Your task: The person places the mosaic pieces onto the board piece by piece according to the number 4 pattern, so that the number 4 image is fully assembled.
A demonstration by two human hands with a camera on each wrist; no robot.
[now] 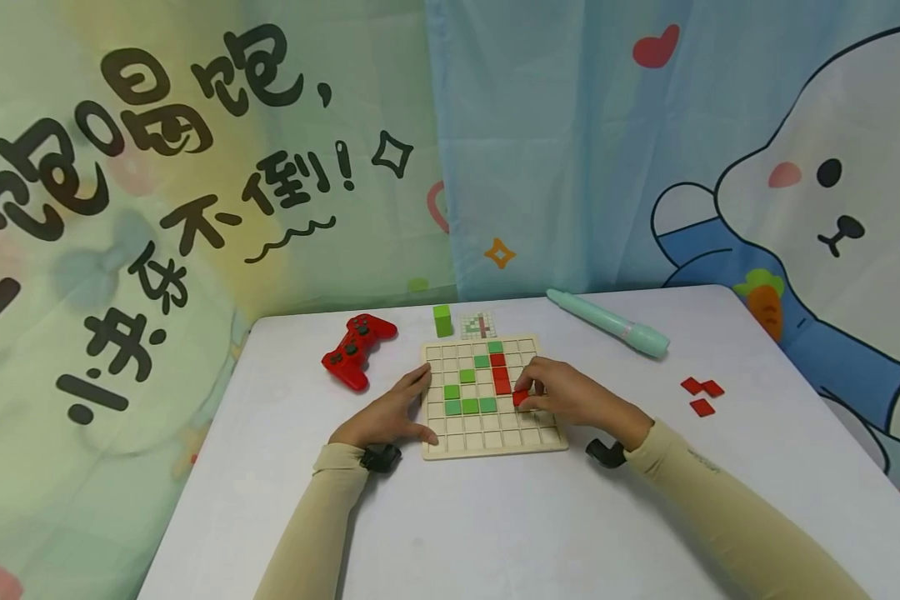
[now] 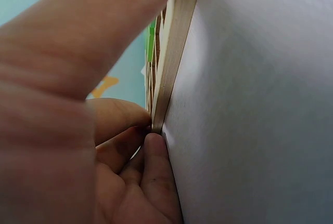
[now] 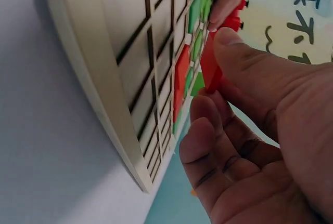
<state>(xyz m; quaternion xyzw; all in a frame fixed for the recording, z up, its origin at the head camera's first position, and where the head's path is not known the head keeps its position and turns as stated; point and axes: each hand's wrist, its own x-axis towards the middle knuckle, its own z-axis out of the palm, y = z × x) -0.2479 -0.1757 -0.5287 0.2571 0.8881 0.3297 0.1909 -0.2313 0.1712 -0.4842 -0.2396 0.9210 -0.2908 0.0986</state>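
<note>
A wooden grid board (image 1: 495, 450) lies on the table between both hands. The left hand (image 1: 390, 417) rests along its left edge, thumb at the near corner and fingers farther up the side; the left wrist view shows those fingertips right at the board's edge (image 2: 167, 83). Over the board's right half, the right hand (image 1: 570, 396) pinches a red square tile (image 3: 209, 65) between thumb and fingers, tilted above the grid in the right wrist view. Several green tiles (image 1: 470, 406) sit in the cells, some lighter than others. Red tiles (image 1: 502, 381) form a short column beside the held tile.
Behind the board stand a green block (image 1: 442, 321) and a small patterned grid card (image 1: 478, 325). A red game controller (image 1: 356, 350) lies at back left, a mint-green tube (image 1: 607, 325) at back right. Three loose red tiles (image 1: 702, 407) lie on the right.
</note>
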